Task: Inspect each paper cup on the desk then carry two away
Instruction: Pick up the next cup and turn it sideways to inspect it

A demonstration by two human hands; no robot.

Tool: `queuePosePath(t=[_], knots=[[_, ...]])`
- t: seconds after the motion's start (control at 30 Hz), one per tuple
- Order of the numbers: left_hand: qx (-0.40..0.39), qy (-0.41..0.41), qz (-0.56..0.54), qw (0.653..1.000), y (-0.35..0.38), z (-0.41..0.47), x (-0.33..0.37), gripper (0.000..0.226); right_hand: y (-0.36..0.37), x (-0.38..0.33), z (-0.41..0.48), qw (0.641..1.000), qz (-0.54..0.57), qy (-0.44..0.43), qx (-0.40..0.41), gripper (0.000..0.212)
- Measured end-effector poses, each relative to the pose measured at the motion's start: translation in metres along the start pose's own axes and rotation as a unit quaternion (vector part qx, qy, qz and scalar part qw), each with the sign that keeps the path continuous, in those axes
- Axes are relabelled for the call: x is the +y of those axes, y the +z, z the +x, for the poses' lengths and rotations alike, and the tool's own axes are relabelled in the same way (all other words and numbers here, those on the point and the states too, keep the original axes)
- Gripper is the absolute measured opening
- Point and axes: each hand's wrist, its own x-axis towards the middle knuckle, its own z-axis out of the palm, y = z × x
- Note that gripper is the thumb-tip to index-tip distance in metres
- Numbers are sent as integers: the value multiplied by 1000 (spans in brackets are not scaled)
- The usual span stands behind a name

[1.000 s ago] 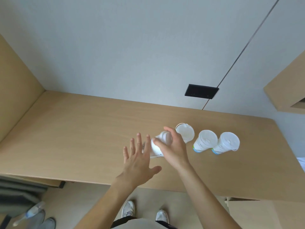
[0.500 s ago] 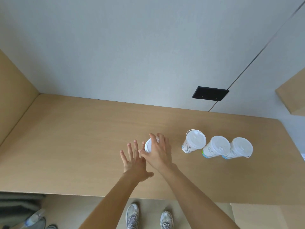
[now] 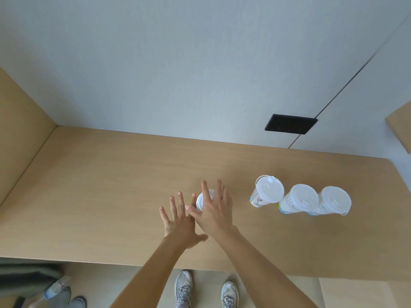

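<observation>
Several white lidded paper cups stand on the wooden desk (image 3: 100, 185). One paper cup (image 3: 201, 202) stands upright under my right hand (image 3: 214, 210); the fingers stretch straight and apart across its lid, and the thumb touches its left side. Most of that cup is hidden by the hand. My left hand (image 3: 178, 218) hovers just left of it, palm down and fingers spread, holding nothing. Three more cups stand in a close row to the right: the left one (image 3: 266, 192), the middle one (image 3: 299, 198) and the right one (image 3: 334, 200).
A black socket plate (image 3: 290, 124) sits on the grey wall behind the desk. A wooden side panel (image 3: 22, 121) closes the left end and a wooden shelf (image 3: 400, 127) juts out at the right. A water bottle (image 3: 56, 287) lies on the floor below.
The cup, tilted in my right hand a second ago, now stands upright on the desk further left of the row. My right fingers have straightened over it.
</observation>
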Motion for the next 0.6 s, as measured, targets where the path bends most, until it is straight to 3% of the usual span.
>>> queuePosePath(t=[0.23,0.4,0.5,0.6], knots=[[70,-10,1,998,-20,-30,2,138,-48,31,-13,999,52,3,-7,111],[191,64,-55,978,-49,-46,61,134,-94,104,-2,996,60,42,44,102],[203,135,-108,964,-56,-39,121,131,-120,146,9,991,73,76,80,99],[143,141,-162,966,-44,-8,162,133,-136,172,18,991,82,74,77,95]])
